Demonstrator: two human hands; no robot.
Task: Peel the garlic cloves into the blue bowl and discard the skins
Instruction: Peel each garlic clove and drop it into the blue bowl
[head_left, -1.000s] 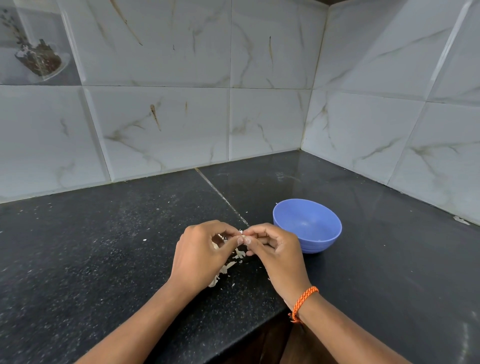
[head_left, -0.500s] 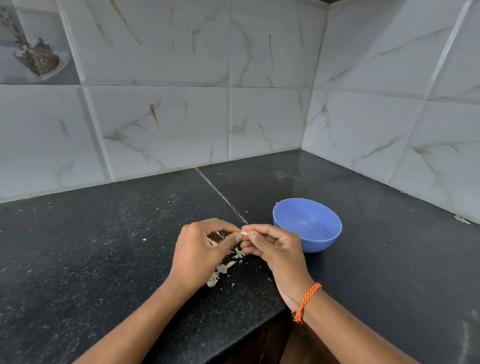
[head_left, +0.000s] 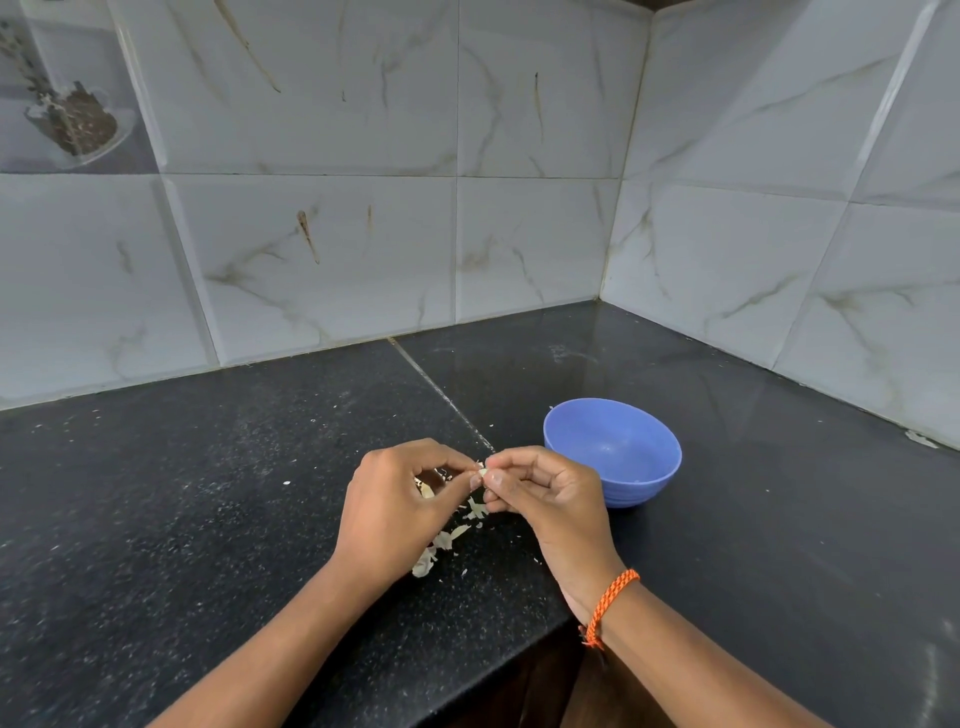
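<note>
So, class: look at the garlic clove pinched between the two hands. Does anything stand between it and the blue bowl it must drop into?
Nothing visible does. The garlic clove is pinched between the left hand and right hand, just left of the blue bowl. The bowl's mouth is open, and the loose skins lie on the counter below the hands, away from the bowl.

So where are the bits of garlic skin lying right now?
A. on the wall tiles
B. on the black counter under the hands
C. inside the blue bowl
B: the pale skins lie scattered on the black counter below the hands, while the blue bowl shows only its bare inside.
</note>
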